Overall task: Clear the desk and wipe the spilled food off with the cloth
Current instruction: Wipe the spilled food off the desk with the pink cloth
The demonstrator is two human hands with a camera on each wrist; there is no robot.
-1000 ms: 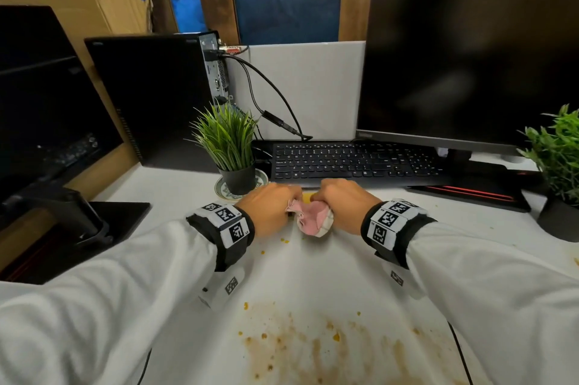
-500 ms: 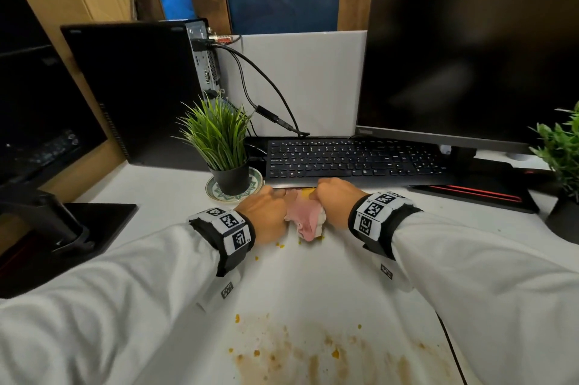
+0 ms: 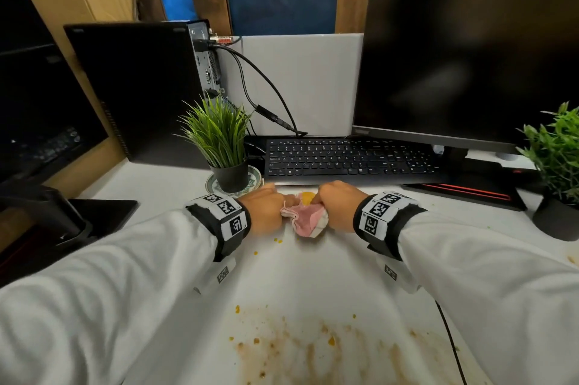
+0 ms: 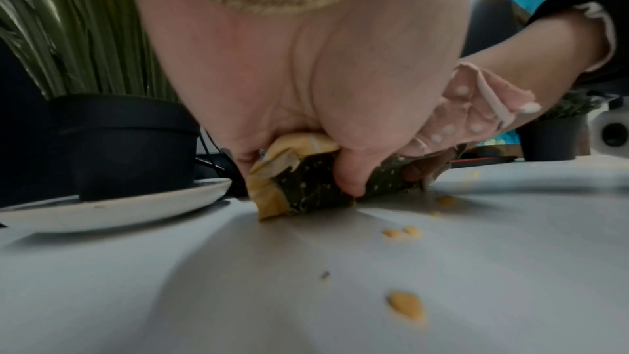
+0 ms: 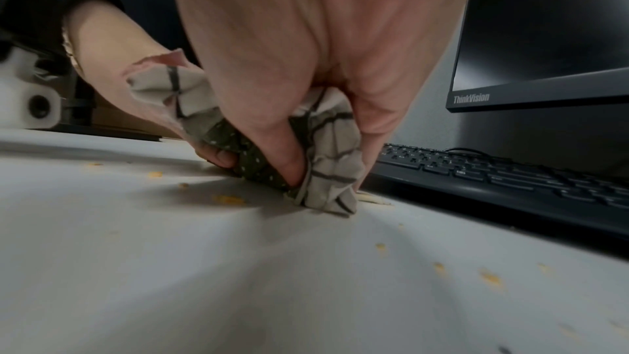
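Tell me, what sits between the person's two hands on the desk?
The bunched cloth, gripped by the left hand and the right hand, with a yellow food bit at its far edge. The head view shows this best.

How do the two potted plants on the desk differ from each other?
The left plant has thin, grass-like blades, while the right plant has broader, bushier leaves. The left plant stands on a patterned saucer beside the keyboard; the right plant stands at the desk's right edge with no saucer visible. The left plant sits close to the left hand; the right plant is well clear of the right hand. Both have dark pots.
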